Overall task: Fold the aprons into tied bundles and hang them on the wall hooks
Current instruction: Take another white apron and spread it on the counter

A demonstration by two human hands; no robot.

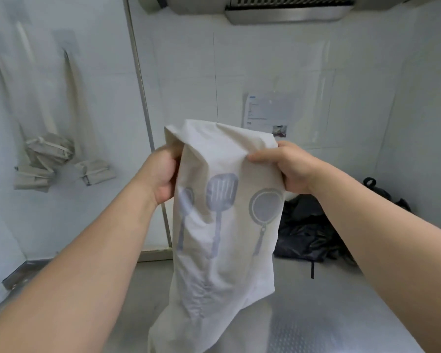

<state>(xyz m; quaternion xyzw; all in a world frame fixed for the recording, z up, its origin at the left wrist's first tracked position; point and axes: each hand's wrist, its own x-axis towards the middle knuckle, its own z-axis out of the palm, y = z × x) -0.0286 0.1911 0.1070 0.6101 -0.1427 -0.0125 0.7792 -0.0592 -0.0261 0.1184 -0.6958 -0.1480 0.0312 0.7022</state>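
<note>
Here we hold the apron (222,225) up above the table (329,314), left hand (163,174) and right hand (288,166) gripping its top corners; folding comes next, then tying.

Both hands (163,174) (288,169) gripping a cream apron (222,225) (utensil print), tied bundles (49,154) hanging left
</note>
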